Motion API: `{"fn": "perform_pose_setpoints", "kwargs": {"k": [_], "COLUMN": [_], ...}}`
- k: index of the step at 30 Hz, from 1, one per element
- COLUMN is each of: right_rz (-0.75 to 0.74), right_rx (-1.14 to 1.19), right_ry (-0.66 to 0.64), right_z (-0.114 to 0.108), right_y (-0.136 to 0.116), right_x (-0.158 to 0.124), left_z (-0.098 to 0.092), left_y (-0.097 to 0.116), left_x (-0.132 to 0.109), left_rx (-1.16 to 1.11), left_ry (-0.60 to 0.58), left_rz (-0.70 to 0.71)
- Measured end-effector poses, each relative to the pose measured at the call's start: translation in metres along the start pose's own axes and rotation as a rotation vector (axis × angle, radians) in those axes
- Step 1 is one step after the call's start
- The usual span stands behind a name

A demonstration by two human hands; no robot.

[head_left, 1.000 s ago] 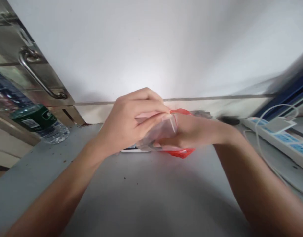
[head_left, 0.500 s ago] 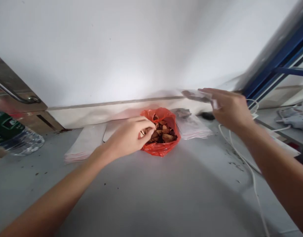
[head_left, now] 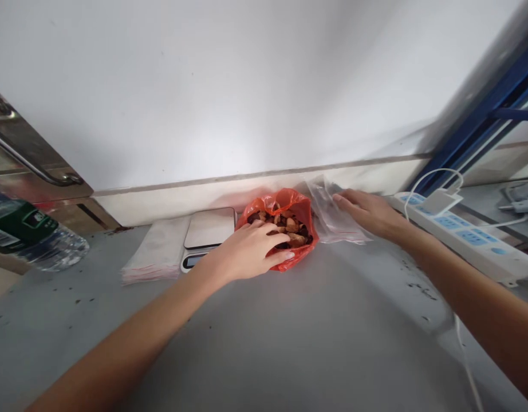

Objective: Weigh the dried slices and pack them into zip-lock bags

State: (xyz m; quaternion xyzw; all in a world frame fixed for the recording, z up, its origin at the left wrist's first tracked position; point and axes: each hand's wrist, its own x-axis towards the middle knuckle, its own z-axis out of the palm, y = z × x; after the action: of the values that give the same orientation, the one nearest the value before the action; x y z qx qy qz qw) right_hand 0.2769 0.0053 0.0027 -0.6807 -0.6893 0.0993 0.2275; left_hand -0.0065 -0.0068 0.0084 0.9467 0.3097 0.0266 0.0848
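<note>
A red plastic bag (head_left: 304, 220) of brown dried pieces stands open at the back of the grey table. My left hand (head_left: 251, 252) rests on its near rim, fingers curled loosely into the pieces; whether it grips any is hidden. To the right of the bag my right hand (head_left: 367, 213) lies flat, fingers stretched, on a pile of clear zip bags (head_left: 328, 214). A small digital scale (head_left: 206, 232) sits just left of the red bag.
A stack of empty clear bags (head_left: 154, 252) lies left of the scale. A water bottle (head_left: 36, 237) lies at the far left below a metal door handle (head_left: 32, 160). A white power strip (head_left: 465, 243) with charger and cable runs along the right. Blue frame at the far right.
Both hands held a clear bag in front of the red bag. My right hand carried it right and laid it on the pile; my left hand dropped to the red bag.
</note>
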Motion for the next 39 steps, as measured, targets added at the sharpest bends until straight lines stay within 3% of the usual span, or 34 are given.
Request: {"fn": "perform_pose_setpoints", "kwargs": {"k": [3,6,8,11,14,20,24,28,34,39], "right_rz": [-0.036,-0.279,-0.445,-0.536,-0.508,-0.455,-0.443,-0.351,-0.327,-0.267], "right_rx": [-0.047,0.028,0.091,0.045,-0.056,-0.084,0.077,0.023,-0.069,-0.193], "right_ry": [0.167,0.241,0.112,-0.285,-0.533,-0.530,-0.603,-0.711,-0.673,-0.604], "right_z": [0.007,0.007,0.006,0.008,0.020,0.044,0.041,0.036,0.035,0.035], "right_y": [-0.011,-0.034,-0.056,-0.086,-0.105,-0.108,-0.103,-0.104,-0.110,-0.121], "right_x": [0.001,-0.005,-0.010,-0.013,-0.010,0.012,0.028,0.034,0.037,0.030], "left_z": [0.004,0.002,-0.003,-0.012,-0.014,-0.007,-0.006,-0.005,-0.002,0.011], "left_y": [-0.003,-0.006,-0.007,-0.010,-0.015,-0.030,-0.035,-0.038,-0.023,-0.010], "left_x": [-0.001,-0.006,-0.014,-0.028,-0.039,-0.046,-0.052,-0.059,-0.056,-0.040], "left_rx": [0.014,0.011,-0.010,-0.029,0.014,0.139,0.088,0.045,-0.002,0.116], "left_ry": [-0.001,0.018,0.025,0.017,0.020,0.062,0.127,0.158,0.211,0.129], "left_rz": [-0.013,-0.044,-0.062,-0.052,-0.015,0.060,0.080,0.088,0.021,-0.045]}}
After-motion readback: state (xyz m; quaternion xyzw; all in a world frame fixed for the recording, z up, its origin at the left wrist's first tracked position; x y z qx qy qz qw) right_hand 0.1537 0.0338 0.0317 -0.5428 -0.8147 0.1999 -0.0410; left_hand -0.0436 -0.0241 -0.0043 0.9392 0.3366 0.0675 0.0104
